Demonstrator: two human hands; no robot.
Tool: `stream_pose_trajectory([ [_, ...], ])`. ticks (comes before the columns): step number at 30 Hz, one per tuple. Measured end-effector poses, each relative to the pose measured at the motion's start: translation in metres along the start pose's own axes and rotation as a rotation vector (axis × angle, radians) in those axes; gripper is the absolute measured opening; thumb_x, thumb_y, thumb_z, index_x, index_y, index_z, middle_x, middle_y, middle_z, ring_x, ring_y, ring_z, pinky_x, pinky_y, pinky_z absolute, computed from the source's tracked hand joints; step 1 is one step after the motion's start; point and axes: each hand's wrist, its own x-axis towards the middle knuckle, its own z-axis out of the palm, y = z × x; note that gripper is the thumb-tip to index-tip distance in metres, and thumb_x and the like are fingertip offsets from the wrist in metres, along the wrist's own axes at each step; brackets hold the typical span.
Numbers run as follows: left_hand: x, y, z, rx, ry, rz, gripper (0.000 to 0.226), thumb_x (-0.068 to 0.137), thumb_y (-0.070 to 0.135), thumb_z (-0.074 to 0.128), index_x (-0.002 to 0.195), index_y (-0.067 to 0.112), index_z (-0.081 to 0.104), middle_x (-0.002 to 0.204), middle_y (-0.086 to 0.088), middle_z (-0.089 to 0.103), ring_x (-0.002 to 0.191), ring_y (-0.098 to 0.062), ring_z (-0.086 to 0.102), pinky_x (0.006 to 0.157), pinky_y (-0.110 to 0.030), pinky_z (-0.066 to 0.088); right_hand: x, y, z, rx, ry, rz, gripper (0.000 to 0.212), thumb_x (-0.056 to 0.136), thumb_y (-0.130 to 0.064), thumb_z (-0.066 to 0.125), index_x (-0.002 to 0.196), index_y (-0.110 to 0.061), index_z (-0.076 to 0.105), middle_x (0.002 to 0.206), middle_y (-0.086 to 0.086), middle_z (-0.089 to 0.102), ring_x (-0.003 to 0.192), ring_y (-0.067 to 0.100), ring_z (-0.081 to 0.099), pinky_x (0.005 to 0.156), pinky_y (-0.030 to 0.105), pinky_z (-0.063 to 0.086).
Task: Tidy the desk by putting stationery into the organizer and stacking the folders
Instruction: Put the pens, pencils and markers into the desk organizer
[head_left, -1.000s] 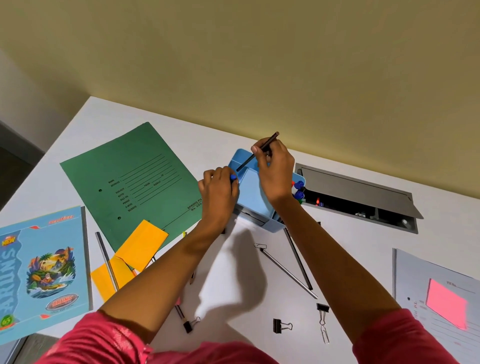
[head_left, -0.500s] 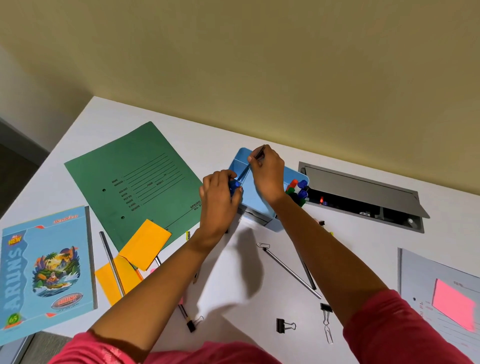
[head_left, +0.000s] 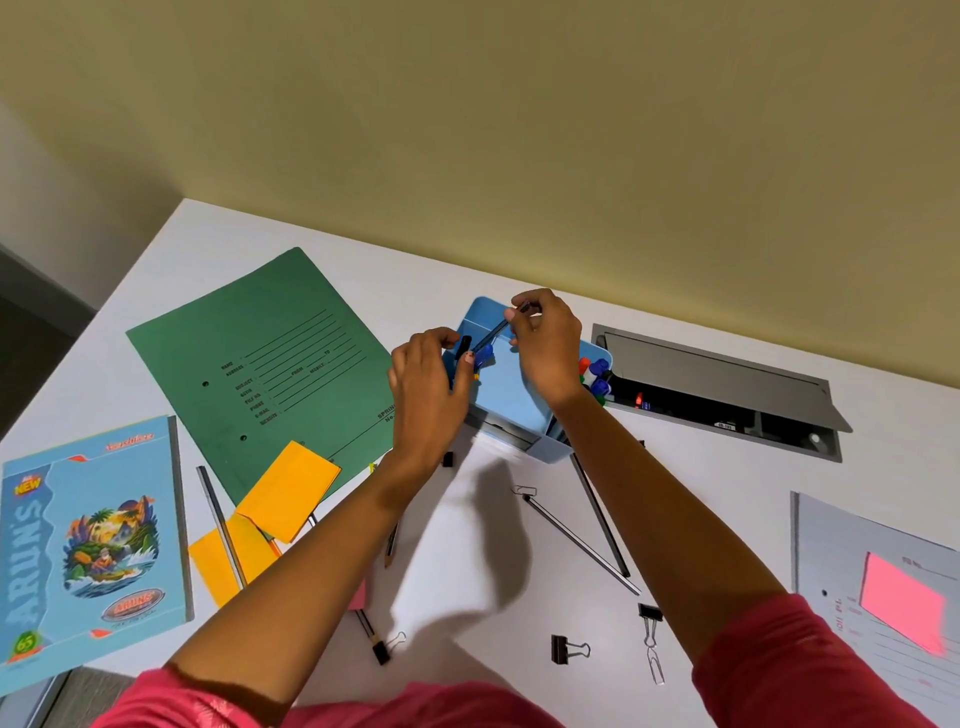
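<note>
Your right hand (head_left: 545, 348) pinches a dark pencil (head_left: 492, 335), lower end inside the blue organizer (head_left: 511, 402); left hand (head_left: 428, 395) curls round its left wall, fingertips partly hidden.

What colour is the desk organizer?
Light blue; the organizer shows best in the head view.

One green folder (head_left: 270, 353), one grey folder (head_left: 831, 545), one notebook (head_left: 93, 545), one blue organizer (head_left: 506, 395).

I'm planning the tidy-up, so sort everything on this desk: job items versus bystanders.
Job: organizer, pencil in right hand, loose pencils, binder clips, sticky notes, green folder, grey folder.
Lying about: notebook, desk cable hatch.
</note>
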Motion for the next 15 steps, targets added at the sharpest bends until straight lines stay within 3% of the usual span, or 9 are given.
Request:
stream_pose_trajectory([
  [5,-0.006,-0.002,-0.005,-0.044,0.008,0.010,0.020,0.096,0.021,0.048,0.115,0.018,0.052,0.117,0.005,0.054,0.110,-0.012,0.037,0.091,-0.029,0.034,-0.020,0.000,-0.018,-0.099,0.050,-0.103,0.025,0.090,-0.008,0.062,0.114,-0.005,0.058,0.109,0.013,0.057,0.095,0.022,0.059,0.084,0.040,0.053],
  [9,-0.024,-0.008,-0.013,-0.065,0.063,0.094,0.012,0.097,0.017,0.046,0.108,0.019,0.050,0.105,0.015,0.044,0.100,-0.006,0.035,0.083,-0.019,0.029,-0.059,0.010,-0.050,-0.151,0.242,-0.415,0.012,0.088,0.001,0.057,0.099,0.001,0.063,0.093,0.014,0.061,0.079,0.015,0.058,0.074,0.009,0.043],
  [11,-0.037,-0.013,-0.016,-0.061,0.051,0.138,0.006,0.097,0.016,0.045,0.101,0.018,0.050,0.100,0.013,0.044,0.095,-0.009,0.037,0.081,-0.019,0.029,-0.083,0.027,-0.066,-0.211,0.331,-0.379,0.008,0.090,-0.002,0.057,0.095,-0.001,0.063,0.091,0.011,0.062,0.078,0.011,0.055,0.072,0.001,0.037],
  [15,-0.072,-0.025,-0.015,-0.017,-0.081,0.150,0.006,0.096,0.020,0.044,0.094,0.021,0.050,0.094,0.011,0.047,0.091,-0.013,0.039,0.078,-0.023,0.032,-0.132,0.084,-0.088,-0.281,0.377,-0.134,0.007,0.088,0.000,0.061,0.094,-0.002,0.062,0.088,0.009,0.061,0.075,0.013,0.053,0.066,0.013,0.042],
])
